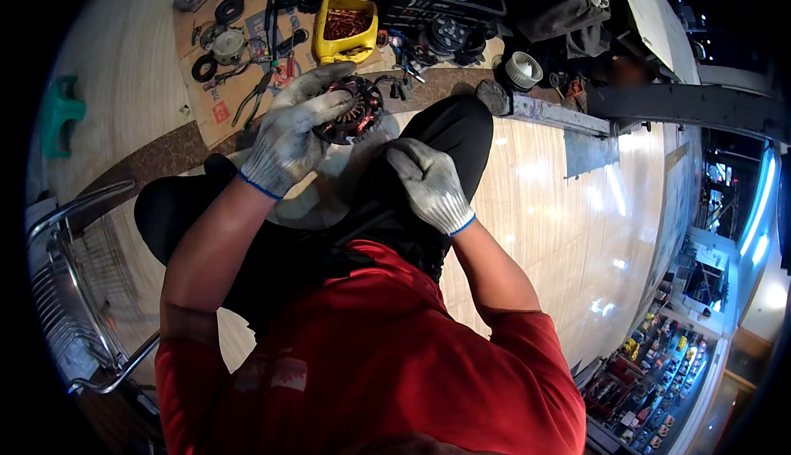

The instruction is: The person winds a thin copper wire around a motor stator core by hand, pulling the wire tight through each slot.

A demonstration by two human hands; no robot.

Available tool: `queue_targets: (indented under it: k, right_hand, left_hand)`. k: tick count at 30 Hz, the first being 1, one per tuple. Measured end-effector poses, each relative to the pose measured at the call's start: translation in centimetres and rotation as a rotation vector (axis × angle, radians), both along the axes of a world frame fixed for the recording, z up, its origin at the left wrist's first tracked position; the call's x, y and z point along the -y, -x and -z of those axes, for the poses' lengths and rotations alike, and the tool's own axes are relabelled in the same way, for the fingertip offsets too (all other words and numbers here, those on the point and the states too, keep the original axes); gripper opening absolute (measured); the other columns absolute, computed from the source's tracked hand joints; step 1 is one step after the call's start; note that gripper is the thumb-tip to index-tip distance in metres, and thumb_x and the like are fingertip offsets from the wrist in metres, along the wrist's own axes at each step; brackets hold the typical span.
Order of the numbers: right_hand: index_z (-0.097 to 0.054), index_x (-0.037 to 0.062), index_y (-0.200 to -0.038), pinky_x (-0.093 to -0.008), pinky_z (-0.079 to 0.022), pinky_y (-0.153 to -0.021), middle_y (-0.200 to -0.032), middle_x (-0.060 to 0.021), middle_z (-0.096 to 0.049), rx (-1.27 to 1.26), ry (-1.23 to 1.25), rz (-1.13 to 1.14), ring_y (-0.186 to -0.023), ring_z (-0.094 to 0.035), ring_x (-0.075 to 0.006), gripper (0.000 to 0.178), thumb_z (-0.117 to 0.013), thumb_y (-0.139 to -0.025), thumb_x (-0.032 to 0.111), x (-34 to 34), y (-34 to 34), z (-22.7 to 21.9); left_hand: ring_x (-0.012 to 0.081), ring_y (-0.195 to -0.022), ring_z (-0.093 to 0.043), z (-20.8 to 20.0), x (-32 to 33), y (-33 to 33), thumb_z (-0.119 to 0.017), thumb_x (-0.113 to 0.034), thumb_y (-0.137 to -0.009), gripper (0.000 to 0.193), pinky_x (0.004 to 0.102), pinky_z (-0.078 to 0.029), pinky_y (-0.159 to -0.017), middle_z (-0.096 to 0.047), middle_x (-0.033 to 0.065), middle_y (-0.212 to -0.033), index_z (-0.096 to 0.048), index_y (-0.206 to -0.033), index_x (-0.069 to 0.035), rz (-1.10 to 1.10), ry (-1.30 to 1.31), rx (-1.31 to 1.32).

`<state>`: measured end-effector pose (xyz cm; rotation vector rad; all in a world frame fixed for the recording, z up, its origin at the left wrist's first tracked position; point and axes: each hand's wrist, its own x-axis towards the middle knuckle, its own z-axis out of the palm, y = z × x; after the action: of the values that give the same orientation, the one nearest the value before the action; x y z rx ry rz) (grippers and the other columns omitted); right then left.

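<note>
My left hand, in a dirty pale work glove with a blue cuff edge, grips a round motor stator. Reddish copper windings show inside its dark ring. The stator is held up in front of my knees, short of the yellow container. Over my right thigh, my right hand, gloved the same way, is closed with the fingers curled in. Whatever it may hold is hidden. Long-handled pliers lie on the cardboard beyond my left hand.
A cut-open yellow plastic jug holds copper-coloured scraps. Motor parts and black rings lie on the cardboard. A black crate and white blower wheel stand far right. At left are a green stool and metal-framed chair.
</note>
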<state>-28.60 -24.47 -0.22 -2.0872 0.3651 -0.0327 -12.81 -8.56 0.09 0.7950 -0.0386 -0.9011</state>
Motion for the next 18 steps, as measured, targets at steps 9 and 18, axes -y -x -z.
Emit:
queue_targets:
  k: [9,18]
  right_hand:
    - [-0.069,0.0023,-0.103,-0.0401,-0.054,-0.078,-0.101,-0.0199,-0.069,0.088,0.361,0.106,-0.094,-0.067,-0.0384,0.023,-0.06,-0.095,0.022,3.2,-0.1,-2.9]
    - [-0.068,0.0063,-0.092,-0.0394,-0.054,-0.06,-0.078,-0.013,-0.067,0.207,0.505,-0.202,-0.068,-0.066,-0.0307,0.015,-0.065,-0.088,0.021,-1.6,1.8,-6.4]
  left_hand:
    - [0.0244,-0.104,-0.065,-1.8,0.1,-0.4,-0.059,0.002,-0.085,0.049,0.0353,-0.056,-0.091,-0.061,0.0185,-0.115,-0.046,-0.132,0.009,0.179,-0.1,0.257]
    - [0.0195,-0.098,-0.065,1.9,1.3,0.4,-0.075,-0.008,-0.081,0.051,0.0297,-0.053,-0.09,-0.064,0.0142,-0.114,-0.054,-0.125,0.007,-0.135,-0.383,0.421]
